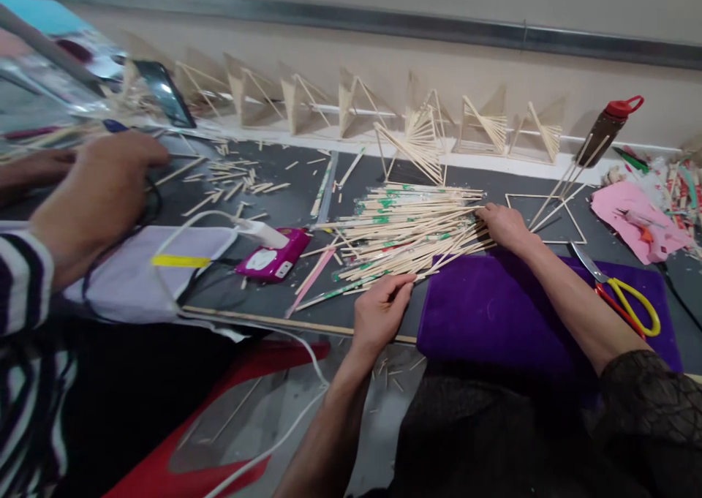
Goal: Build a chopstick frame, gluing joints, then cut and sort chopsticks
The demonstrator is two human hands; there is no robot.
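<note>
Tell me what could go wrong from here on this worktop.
The right hand is at the ends of the loose sticks, close to the square stick frame, and might knock it. The sticks lie crossed over one another, so pulling at one could drag or scatter others. The scissors lie on the purple cloth near the right forearm, which might brush them.

Co-worker's nearer hand point(96, 194) blurred, striped sleeve point(23, 282) cut off at left; right forearm point(575, 297) hides part of the purple cloth point(488, 311)
</note>
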